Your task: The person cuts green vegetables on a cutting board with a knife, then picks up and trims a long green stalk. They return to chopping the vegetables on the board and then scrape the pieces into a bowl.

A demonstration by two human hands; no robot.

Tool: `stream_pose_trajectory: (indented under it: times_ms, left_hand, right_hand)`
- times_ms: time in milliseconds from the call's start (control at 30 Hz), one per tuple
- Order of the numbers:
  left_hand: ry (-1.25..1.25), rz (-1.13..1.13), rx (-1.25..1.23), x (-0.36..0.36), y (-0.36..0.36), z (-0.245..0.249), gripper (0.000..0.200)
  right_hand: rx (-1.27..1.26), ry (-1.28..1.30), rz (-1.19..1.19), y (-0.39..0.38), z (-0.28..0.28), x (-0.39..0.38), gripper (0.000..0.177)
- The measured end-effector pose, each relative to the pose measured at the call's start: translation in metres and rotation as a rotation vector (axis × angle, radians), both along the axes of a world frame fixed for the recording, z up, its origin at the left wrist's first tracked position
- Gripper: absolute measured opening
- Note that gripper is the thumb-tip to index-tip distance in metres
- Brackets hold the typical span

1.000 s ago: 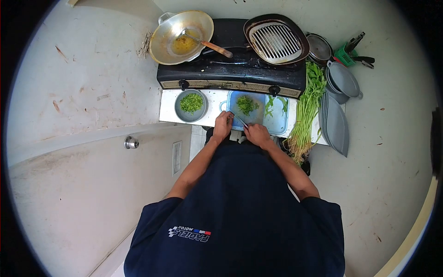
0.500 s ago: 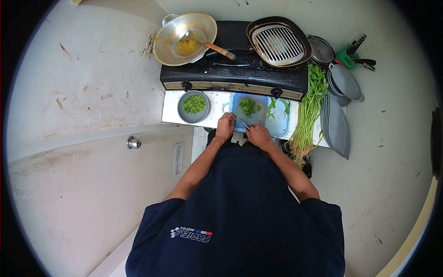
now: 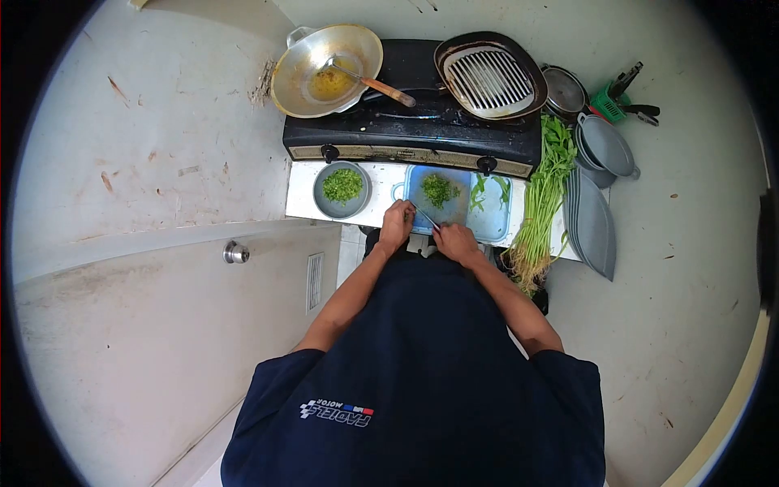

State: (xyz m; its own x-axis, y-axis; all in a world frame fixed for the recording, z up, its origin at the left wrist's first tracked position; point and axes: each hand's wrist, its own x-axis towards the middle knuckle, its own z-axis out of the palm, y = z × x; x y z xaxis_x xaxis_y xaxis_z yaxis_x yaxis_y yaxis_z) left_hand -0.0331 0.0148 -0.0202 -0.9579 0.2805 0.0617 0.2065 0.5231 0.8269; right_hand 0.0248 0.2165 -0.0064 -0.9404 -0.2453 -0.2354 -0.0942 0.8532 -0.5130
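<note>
My right hand (image 3: 456,242) is closed round the handle of a small knife (image 3: 427,218), its blade slanting up and left over the near edge of the blue cutting board (image 3: 464,230). My left hand (image 3: 397,225) is at the board's left near corner, fingers bent together with the tips right at the blade's end. What those fingers pinch, if anything, is hidden. Beyond the blade lies a pile of chopped green herbs (image 3: 439,190). Some loose leaves (image 3: 478,195) rest on the board's right part.
Left of the board stands a grey bowl (image 3: 364,203) of chopped greens. Behind is a black gas stove (image 3: 406,134) with a wok (image 3: 292,85) and a grill pan (image 3: 535,77). Rooted leafy stalks (image 3: 545,195), stacked grey plates (image 3: 596,231) and a green basket (image 3: 604,104) are at right.
Both hands and the knife stay almost in place, with only a slight shift of the blade. The whole view has dropped by a few pixels.
</note>
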Motion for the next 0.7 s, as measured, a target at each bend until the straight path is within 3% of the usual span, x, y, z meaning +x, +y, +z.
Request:
stream_pose_trajectory:
  times_ms: [367,700]
  left_hand:
    - [-0.015,0.005,-0.078,0.002,-0.001,0.005,0.012]
    - [-0.029,-0.007,-0.047,-0.003,-0.002,0.001,0.008]
  right_hand:
    - [0.022,0.059,0.022,-0.005,0.005,-0.006,0.034]
    - [0.008,-0.057,-0.058,0.004,0.007,-0.002,0.041]
